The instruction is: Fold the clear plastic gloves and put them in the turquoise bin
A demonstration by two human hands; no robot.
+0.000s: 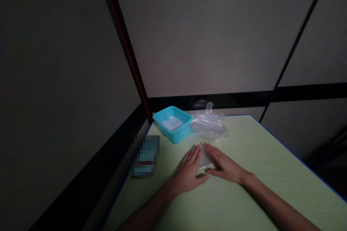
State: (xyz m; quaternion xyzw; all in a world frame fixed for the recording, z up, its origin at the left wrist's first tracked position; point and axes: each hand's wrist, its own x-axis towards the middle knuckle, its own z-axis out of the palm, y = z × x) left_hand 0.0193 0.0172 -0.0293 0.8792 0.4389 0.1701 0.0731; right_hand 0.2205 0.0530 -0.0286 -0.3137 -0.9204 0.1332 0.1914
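Note:
A small flat piece of clear plastic film (206, 159), perhaps a folded bag, lies on the table between my hands. My left hand (190, 169) rests flat along its left side, fingers stretched forward. On the other side, my right hand (223, 163) lies over the film's right part with its fingers extended. Both thumbs point inward near the film's front edge. Behind my fingers sits a loose heap of clear plastic bags (208, 124). To its left stands a turquoise plastic basket (177, 136) with flat whitish, translucent pieces on its bottom.
The pale green table (260, 151) has a blue edge and narrows toward the wall. A blurred-out rectangular object (146, 157) lies at its left edge. Grey wall panels (211, 36) with dark strips rise behind and to the left.

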